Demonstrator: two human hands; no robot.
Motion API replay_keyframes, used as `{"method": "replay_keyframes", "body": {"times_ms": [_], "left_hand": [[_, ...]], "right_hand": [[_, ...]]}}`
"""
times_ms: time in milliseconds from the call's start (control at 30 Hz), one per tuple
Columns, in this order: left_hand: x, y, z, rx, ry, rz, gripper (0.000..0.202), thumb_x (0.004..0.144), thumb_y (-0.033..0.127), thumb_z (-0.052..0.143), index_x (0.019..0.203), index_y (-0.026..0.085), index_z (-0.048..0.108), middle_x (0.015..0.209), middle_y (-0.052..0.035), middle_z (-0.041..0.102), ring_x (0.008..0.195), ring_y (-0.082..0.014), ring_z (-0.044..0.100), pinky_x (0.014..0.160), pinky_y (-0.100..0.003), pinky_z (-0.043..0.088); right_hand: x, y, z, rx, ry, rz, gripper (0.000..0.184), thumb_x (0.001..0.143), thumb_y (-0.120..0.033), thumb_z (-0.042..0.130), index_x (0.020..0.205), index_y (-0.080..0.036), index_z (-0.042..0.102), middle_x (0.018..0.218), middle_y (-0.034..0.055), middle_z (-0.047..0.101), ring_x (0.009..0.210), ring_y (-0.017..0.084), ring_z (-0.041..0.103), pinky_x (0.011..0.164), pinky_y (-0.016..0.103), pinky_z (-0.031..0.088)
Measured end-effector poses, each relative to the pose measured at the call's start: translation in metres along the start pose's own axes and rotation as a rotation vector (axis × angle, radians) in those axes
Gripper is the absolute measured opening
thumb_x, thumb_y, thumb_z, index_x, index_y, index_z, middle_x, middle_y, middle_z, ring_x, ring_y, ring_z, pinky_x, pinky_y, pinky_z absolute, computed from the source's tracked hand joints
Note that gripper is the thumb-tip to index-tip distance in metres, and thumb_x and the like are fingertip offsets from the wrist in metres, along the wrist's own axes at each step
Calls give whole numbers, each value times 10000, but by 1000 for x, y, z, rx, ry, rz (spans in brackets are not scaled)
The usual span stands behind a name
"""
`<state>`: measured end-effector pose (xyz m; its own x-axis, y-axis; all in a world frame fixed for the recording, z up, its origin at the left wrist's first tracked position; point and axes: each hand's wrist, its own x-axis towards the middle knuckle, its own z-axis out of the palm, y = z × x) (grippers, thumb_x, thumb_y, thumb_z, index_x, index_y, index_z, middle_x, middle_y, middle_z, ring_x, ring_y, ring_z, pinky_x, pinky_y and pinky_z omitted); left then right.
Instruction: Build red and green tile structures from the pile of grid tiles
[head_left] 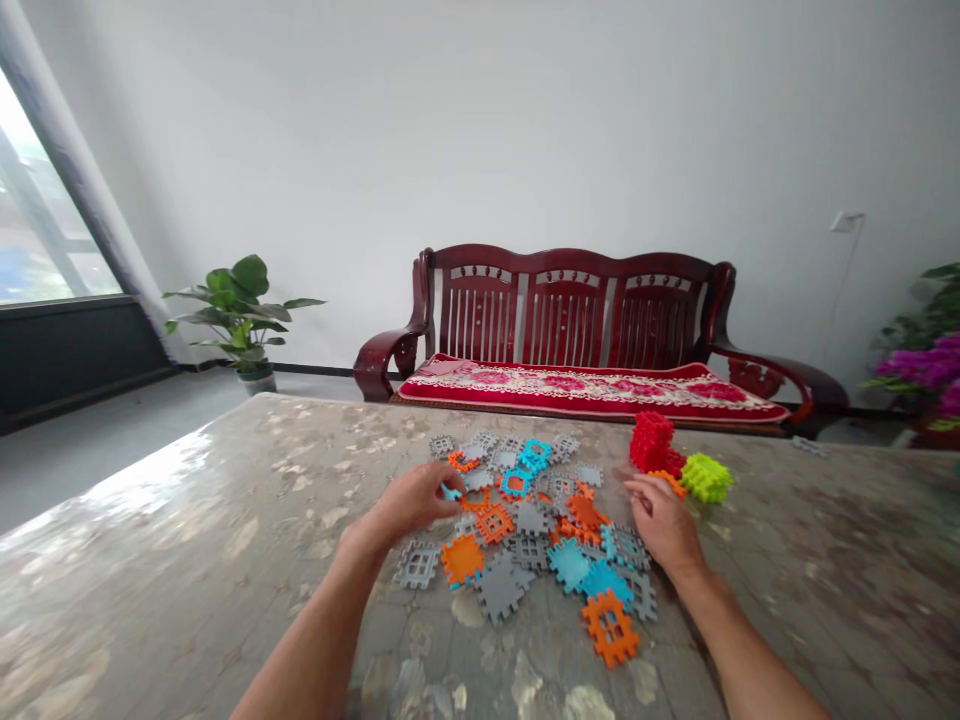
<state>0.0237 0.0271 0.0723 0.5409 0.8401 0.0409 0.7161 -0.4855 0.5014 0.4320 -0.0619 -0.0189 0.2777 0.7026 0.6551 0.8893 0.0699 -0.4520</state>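
A loose pile of flat waffle-style interlocking plastic tiles (525, 530) in grey, orange and light blue lies on the table. My left hand (411, 500) is over the pile's left side, pinching a light blue tile (450, 491) that mostly hides inside the fingers. My right hand (660, 520) rests at the pile's right edge with its fingers slightly apart and nothing visible in them. Just beyond its fingertips are an orange tile (667, 483), a built red tile stack (652, 442) and a lime green tile cube (706, 478).
The table has a glossy, mottled clear cover (187, 540) and extends well to both sides. Beyond its far edge stand a dark red wooden bench (570, 310) with a red cushion, a potted green plant (240, 315) and purple flowers (926, 365).
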Motion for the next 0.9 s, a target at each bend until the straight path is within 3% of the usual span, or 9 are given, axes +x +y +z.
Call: {"method": "replay_keyframes", "body": {"times_ms": [100,233,333,433,633,767,900], "left_hand": [[-11,20,0,62,-185,-40,481,546,299,781,1023,278,718,968,-17,705,844,-225,639,754,-290,473],[-19,35,14,211,-303,-47,723,440,291,842,1141,308,666,1137,-62,674,932,-291,651,767,-343,489],[-17,37,25,277,-294,-73,767,406,211,839,1144,298,650,1202,-94,641,953,-325,650,752,-366,501],[-14,34,26,263,-271,-67,686,461,148,780,1121,276,646,1152,-94,651,947,-321,651,747,-359,499],[-10,25,20,229,-199,-35,517,538,183,693,1051,220,644,1011,-82,661,882,-271,636,723,-317,472],[-5,19,17,21,-75,-44,424,609,286,684,1027,220,660,891,-32,679,820,-220,623,724,-287,459],[-1,23,15,-495,-60,-157,497,640,332,705,1112,190,642,931,-13,682,817,-177,627,708,-261,477]], "right_hand": [[0,-1,-1,10,9,-4,265,787,-247,473,896,-215,713,1039,102,689,983,238,632,888,418,513],[0,-1,-2,16,6,8,264,792,-246,471,891,-213,714,1048,105,689,980,240,628,892,422,509],[-1,-1,-2,30,10,14,259,788,-241,476,887,-217,714,1048,100,690,978,237,626,894,420,507],[-1,0,-1,34,22,11,257,788,-240,474,880,-219,713,1037,97,693,976,233,628,892,414,509],[0,-1,-1,28,18,19,260,788,-246,471,870,-221,716,1028,93,699,968,233,636,881,415,516],[1,-3,-2,34,21,20,255,790,-244,476,867,-227,718,1028,91,702,969,237,635,891,429,511],[0,-3,-2,48,35,20,246,795,-238,479,862,-226,716,1030,92,704,979,241,633,904,441,510]]}}
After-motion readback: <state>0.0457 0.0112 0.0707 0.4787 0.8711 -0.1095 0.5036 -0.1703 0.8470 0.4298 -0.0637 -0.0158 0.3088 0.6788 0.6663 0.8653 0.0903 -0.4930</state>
